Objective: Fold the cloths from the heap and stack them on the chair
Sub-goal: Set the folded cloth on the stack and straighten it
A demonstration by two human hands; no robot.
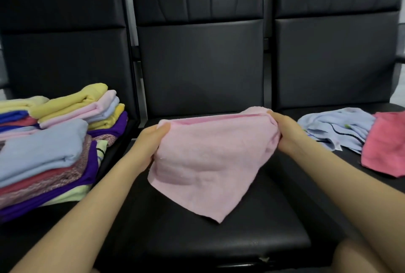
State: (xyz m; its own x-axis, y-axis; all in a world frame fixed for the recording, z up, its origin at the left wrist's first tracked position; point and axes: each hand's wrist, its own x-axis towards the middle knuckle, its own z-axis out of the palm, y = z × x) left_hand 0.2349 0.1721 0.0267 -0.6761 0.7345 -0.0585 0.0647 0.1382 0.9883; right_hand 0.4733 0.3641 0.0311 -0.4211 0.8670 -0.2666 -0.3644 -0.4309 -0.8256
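stack (54, 141) on L chair (65, 53), heap (355, 134) R

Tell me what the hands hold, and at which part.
The left hand and right hand grip the pink cloth at its two upper corners.

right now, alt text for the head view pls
Both hands, left hand and right hand, hold a pink cloth by its top corners over the middle chair. Folded cloths are stacked on the left chair; a blue cloth and a red cloth lie unfolded on the right.
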